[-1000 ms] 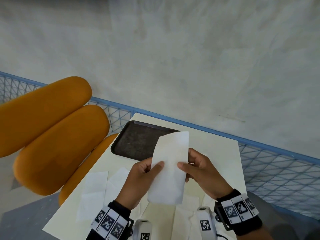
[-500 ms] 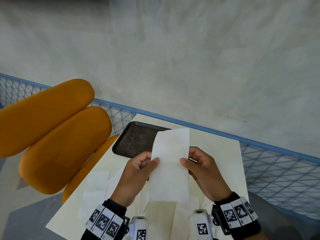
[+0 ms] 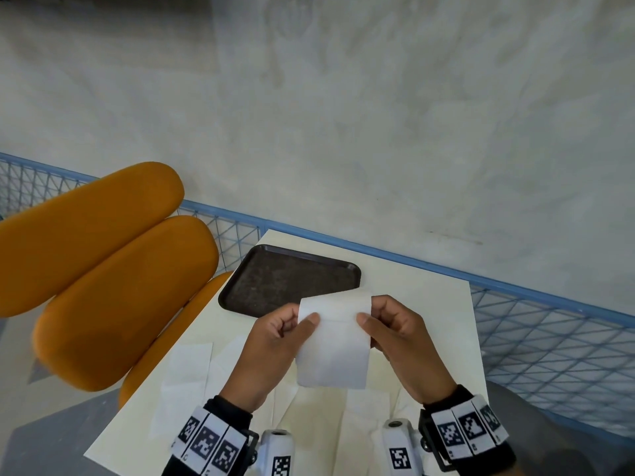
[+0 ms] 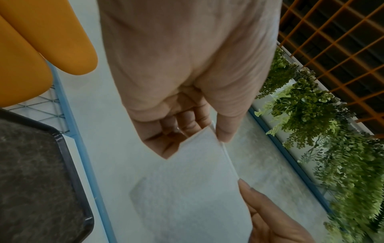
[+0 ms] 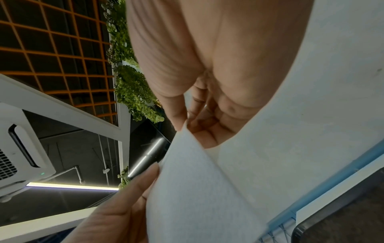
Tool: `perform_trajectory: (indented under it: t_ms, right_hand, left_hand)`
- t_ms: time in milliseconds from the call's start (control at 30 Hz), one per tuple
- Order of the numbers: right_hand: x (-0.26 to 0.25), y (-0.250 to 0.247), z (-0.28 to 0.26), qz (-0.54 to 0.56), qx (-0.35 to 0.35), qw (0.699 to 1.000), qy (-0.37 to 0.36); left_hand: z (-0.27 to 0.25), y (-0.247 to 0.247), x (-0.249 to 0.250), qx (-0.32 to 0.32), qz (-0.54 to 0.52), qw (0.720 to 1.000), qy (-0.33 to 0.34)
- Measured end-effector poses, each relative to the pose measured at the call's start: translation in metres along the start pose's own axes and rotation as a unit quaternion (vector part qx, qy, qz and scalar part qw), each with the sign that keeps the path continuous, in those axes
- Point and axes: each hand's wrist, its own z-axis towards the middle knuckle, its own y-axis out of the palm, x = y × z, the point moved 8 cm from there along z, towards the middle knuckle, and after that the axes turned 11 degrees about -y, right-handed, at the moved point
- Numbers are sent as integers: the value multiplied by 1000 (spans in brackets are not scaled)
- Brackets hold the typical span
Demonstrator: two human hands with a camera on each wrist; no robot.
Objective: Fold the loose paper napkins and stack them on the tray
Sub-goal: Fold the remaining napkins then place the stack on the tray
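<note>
Held in the air above the counter (image 3: 429,304), the napkin (image 3: 331,352) is pinched at its sides by left hand (image 3: 275,341) and right hand (image 3: 398,333), seemingly to align its halves before reaching the bare tray (image 3: 288,280).

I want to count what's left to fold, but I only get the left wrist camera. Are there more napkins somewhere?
Observer: Yes. The head view shows loose white paper napkins lying flat on the cream table, below the hands.
Operator: Is anything stacked on the tray yet?
Observer: No napkin shows on the dark rectangular tray, though the held white napkin hides part of its near edge.
Operator: Where is that one?
Observer: In the air above the table, just in front of the tray. The left hand and the right hand each pinch one side edge.
</note>
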Motion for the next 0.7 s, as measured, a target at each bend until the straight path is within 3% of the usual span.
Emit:
perform_trajectory:
  t_ms: [200,333,467,567,700]
  right_hand:
    - [-3,4,-3,-16,-15,999,-28]
    - [0,7,-5,-134,-38,989,-47]
    - [0,7,-7,-179,-29,981,-75]
    - [-1,5,-9,-222,-21,968,-113]
    - [3,-2,-8,-246,-4,963,-108]
  left_hand:
    - [0,-3,-5,41,13,999,-4]
    - [1,-3,-4,42,-10,999,-7]
    - [2,-5,-5,36,-21,999,6]
    - [1,-6,0,46,24,998,36]
    - [1,-10,-2,76,56,994,58]
